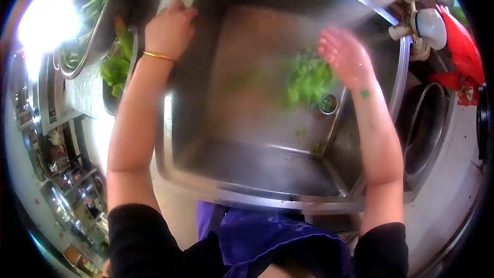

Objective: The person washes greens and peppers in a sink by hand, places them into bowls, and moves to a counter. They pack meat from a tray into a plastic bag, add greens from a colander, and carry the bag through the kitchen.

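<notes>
My left hand (171,28) is over the left rim of the steel sink (193,149), its fingers curled inward. What they hold, if anything, is hidden. A gold bangle (158,56) circles that wrist. On the right, my wet right hand (347,56) is in the spray from the taps, its fingers extended and slightly bent, with nothing visible in them. Just below and left of it are bright green leaves (310,78), blurred by motion. A scrap of leaf (365,93) sticks to my right wrist.
Two taps (406,31) project over the sink's right side. The drain (328,104) lies near the leaves, with green bits around it. Left of the sink are a container of green vegetables (114,74) and a metal basket of greens (92,18). A metal basin (427,128) sits right.
</notes>
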A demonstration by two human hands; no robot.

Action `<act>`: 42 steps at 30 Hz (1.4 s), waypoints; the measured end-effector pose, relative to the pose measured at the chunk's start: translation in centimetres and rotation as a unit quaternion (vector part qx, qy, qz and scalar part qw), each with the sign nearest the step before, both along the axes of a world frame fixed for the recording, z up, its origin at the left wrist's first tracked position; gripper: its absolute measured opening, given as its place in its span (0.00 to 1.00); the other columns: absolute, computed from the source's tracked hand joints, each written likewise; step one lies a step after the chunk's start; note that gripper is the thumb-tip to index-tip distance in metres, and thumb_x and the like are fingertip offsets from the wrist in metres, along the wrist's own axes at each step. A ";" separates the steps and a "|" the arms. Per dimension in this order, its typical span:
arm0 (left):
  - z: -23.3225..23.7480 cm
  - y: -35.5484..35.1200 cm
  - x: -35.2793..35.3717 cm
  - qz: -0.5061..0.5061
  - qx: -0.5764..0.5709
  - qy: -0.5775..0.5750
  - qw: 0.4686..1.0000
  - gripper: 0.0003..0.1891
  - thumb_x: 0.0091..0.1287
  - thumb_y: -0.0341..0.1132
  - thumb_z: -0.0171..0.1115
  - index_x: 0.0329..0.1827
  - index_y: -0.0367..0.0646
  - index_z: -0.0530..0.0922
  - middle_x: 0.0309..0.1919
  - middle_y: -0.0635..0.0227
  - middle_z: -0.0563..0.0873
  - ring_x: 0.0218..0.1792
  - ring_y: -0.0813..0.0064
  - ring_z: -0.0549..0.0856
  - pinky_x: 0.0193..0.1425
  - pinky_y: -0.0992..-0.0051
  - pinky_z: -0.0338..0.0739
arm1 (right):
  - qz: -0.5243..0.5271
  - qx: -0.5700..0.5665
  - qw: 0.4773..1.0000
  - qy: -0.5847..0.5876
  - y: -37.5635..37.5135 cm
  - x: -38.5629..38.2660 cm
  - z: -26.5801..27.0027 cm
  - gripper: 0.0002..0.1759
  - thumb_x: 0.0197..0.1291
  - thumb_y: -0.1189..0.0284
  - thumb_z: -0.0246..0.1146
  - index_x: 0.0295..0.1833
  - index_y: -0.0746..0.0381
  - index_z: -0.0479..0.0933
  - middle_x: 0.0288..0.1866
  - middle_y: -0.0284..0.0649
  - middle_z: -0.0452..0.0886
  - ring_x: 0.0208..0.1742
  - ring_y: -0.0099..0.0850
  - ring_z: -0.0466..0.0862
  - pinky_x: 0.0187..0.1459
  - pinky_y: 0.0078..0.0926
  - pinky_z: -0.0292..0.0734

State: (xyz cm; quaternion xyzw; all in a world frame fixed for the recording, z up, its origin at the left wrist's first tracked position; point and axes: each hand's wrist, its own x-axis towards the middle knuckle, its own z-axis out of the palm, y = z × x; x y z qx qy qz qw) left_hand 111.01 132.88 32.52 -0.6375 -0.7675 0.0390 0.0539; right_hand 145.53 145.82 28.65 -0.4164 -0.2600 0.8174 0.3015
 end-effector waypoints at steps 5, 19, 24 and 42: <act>-0.4 -2.2 3.8 -0.138 0.112 -0.193 0.965 0.15 0.52 0.31 0.63 0.44 0.48 0.79 0.38 0.62 0.80 0.42 0.59 0.81 0.43 0.64 0.78 | 0.029 0.064 0.992 -0.105 -1.4 1.1 -0.5 0.23 0.66 0.67 0.55 0.60 0.70 0.65 0.54 0.49 0.76 0.47 0.34 0.80 0.51 0.32 0.78; -13.3 -12.4 11.9 -0.126 -0.443 -0.214 0.861 0.14 0.52 0.36 0.61 0.44 0.48 0.78 0.39 0.57 0.83 0.43 0.53 0.82 0.44 0.57 0.78 | 0.251 0.386 0.680 -0.571 -3.7 4.7 -10.5 0.10 0.56 0.69 0.61 0.43 0.58 0.80 0.37 0.44 0.84 0.40 0.39 0.84 0.44 0.35 0.78; -15.8 -9.4 11.5 0.033 -0.363 -0.249 0.897 0.21 0.52 0.38 0.64 0.50 0.46 0.76 0.41 0.58 0.82 0.45 0.54 0.81 0.47 0.57 0.77 | 0.328 0.420 0.573 -0.622 -7.7 1.3 -13.3 0.25 0.52 0.70 0.62 0.59 0.52 0.70 0.42 0.44 0.81 0.43 0.44 0.81 0.41 0.41 0.78; -29.9 -10.7 11.2 0.251 -0.064 -0.834 0.488 0.24 0.63 0.44 0.58 0.59 0.41 0.71 0.46 0.64 0.80 0.31 0.66 0.77 0.42 0.61 0.76 | 0.098 0.214 0.748 -0.620 -6.9 0.9 -16.3 0.30 0.50 0.62 0.68 0.56 0.65 0.70 0.45 0.50 0.79 0.46 0.45 0.79 0.53 0.39 0.72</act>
